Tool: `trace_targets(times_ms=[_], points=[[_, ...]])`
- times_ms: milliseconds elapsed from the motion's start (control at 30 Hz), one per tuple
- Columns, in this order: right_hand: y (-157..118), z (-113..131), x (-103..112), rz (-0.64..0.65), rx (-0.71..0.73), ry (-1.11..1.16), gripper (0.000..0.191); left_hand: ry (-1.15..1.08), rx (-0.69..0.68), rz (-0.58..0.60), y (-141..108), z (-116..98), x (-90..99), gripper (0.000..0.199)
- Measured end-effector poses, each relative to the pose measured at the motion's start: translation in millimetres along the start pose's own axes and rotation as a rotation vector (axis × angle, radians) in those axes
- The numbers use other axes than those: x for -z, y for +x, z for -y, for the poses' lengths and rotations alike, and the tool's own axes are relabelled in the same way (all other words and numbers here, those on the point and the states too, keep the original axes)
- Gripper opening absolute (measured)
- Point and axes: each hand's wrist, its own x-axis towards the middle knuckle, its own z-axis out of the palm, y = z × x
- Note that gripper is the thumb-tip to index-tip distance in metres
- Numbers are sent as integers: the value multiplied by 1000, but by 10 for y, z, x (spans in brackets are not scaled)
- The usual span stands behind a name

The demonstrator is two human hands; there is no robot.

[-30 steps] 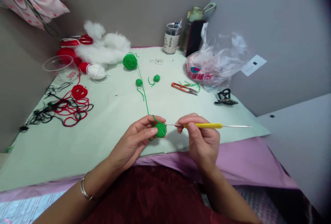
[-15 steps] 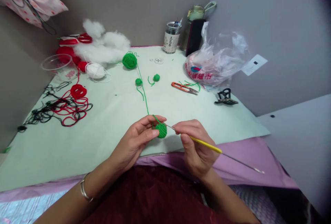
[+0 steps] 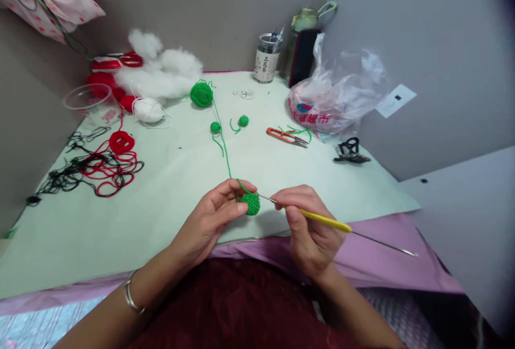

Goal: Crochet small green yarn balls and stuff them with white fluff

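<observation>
Between thumb and fingers, my left hand [image 3: 213, 212] pinches a small round green crochet piece [image 3: 251, 205]. A strand of green yarn [image 3: 226, 150] runs from it, past the left fingers, back to the green yarn ball [image 3: 201, 94]. My right hand [image 3: 311, 225] is closed round a crochet hook [image 3: 326, 220] with a yellow grip and metal ends. The hook's thin left end meets the upper right edge of the piece; whether it sits inside a stitch I cannot tell. Two little green crocheted balls, one on the left [image 3: 215, 128] and one on the right [image 3: 243, 121], lie beyond my hands with yarn tails.
Orange thread snips [image 3: 287, 137] lie beside green yarn scraps, near a black hair clip [image 3: 351, 151] and a plastic bag [image 3: 330, 99]. Tangled black and red yarn [image 3: 104, 166] spreads at left, with white stuffing [image 3: 161, 72] behind. A pen jar [image 3: 266, 59] stands at the back.
My right hand and the hook have shifted slightly to the right, and the hook's free end now reaches farther right and lower. My left hand and the green piece have hardly moved.
</observation>
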Motion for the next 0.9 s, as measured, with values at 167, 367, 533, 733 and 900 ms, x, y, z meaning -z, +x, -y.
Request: trace_targets(times_ms=[167, 367, 533, 733, 900], points=[[13, -4, 3, 2, 3, 5, 25, 11, 20, -3, -6, 14, 7, 22], [-28, -22, -12, 32, 65, -59, 29, 17, -9, 17, 1, 40, -7, 22], [-61, -36, -69, 55, 48, 1, 31, -35, 16, 14, 4, 54, -20, 51], [-2, -80, -153, -47, -353, 509, 19, -17, -21, 49, 16, 84, 14, 66], [76, -112, -131, -24, -513, 727, 20, 13, -40, 64, 10, 80, 39, 61]])
